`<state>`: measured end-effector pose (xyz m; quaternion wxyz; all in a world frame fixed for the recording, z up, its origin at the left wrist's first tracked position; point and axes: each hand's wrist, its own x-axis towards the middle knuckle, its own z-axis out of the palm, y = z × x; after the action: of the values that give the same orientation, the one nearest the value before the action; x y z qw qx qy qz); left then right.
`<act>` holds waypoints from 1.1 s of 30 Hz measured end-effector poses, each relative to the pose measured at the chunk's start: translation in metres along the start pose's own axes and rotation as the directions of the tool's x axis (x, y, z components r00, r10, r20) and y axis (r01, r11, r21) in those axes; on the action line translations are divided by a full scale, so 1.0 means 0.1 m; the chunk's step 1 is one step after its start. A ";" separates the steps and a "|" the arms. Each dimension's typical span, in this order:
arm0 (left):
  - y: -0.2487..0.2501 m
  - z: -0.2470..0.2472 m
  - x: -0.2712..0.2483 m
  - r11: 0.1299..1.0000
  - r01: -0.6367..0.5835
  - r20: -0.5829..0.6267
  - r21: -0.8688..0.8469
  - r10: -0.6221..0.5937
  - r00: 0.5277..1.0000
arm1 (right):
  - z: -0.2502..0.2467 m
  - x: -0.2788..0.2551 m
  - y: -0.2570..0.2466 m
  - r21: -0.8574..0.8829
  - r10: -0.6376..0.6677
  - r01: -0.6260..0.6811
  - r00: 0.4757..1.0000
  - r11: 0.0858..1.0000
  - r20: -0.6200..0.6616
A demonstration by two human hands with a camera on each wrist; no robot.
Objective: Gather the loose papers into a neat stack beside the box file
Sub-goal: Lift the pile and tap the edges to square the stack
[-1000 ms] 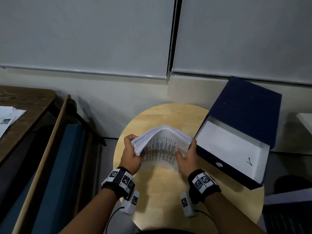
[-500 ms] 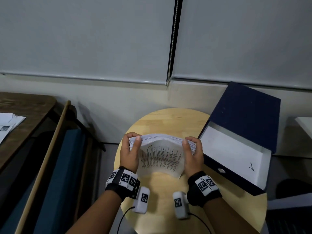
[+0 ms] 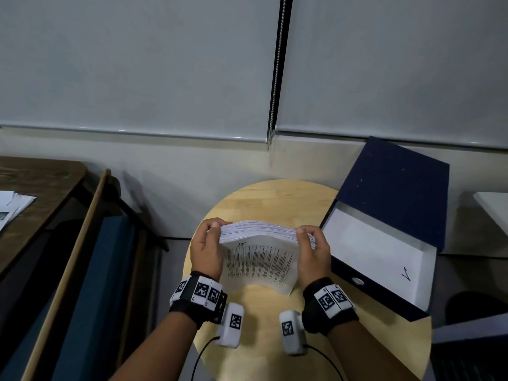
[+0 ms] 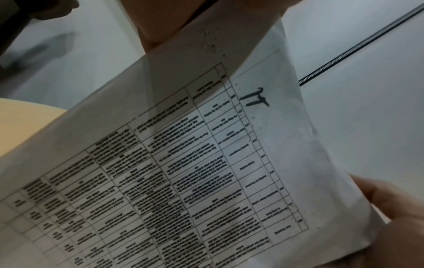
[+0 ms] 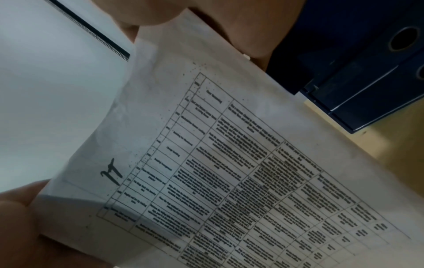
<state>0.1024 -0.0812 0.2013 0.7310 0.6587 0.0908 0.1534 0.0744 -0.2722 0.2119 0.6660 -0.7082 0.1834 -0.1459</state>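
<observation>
A thick stack of papers (image 3: 261, 257) stands on edge on the round wooden table (image 3: 277, 199), its printed table side facing me and its upper edge bowed. My left hand (image 3: 206, 248) grips its left side and my right hand (image 3: 313, 248) grips its right side, fingers curled over the top edge. The printed sheet (image 4: 183, 172) fills the left wrist view, and the same sheet (image 5: 229, 172) fills the right wrist view. The dark blue box file (image 3: 390, 224) lies open just right of the papers, its white inside showing. In the right wrist view the box file (image 5: 358, 76) sits close behind the stack.
A dark wooden desk (image 3: 35, 182) with more papers (image 3: 11, 207) stands at the far left. A blue chair or panel (image 3: 90, 292) with a wooden rail lies between it and the table. Window blinds (image 3: 165, 64) and a bead chain (image 3: 276, 78) hang behind.
The stack has come from a strongly curled, tilted hold to a more level, squared one between both hands. My right hand shifted from the lower edge up to the stack's right side.
</observation>
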 end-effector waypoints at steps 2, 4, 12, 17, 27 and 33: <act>0.04 0.02 0.00 1.000 -0.007 0.001 -0.010 0.007 1.000 | -0.01 0.01 -0.02 0.006 -0.015 0.015 1.000 1.000 -0.002; 0.05 0.04 0.00 0.999 0.008 -0.011 -0.038 -0.008 1.000 | 0.00 0.01 -0.04 0.003 -0.022 0.022 1.000 1.000 -0.001; -0.19 -0.27 0.07 0.998 -0.020 0.349 -0.057 0.038 0.936 | -0.12 0.05 0.02 -0.030 -0.105 0.112 0.979 0.993 0.178; -0.22 -0.29 0.17 0.991 -0.033 0.407 0.130 -0.023 0.913 | -0.19 0.10 0.00 -0.148 -0.068 0.100 0.976 0.984 0.209; -0.19 -0.16 0.31 0.994 0.036 0.406 0.102 -0.074 0.911 | 0.03 -0.13 -0.54 -0.537 -0.592 0.744 0.655 0.398 0.468; -0.12 -0.13 0.27 0.998 0.032 0.391 0.053 -0.051 0.919 | 0.65 -0.38 -0.48 -0.523 -0.226 0.845 0.534 0.110 0.815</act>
<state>0.1245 -0.0607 0.1896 0.7224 0.6903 -0.0400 0.0008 0.0729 -0.1948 0.2570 0.0699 -0.9611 -0.2608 -0.0581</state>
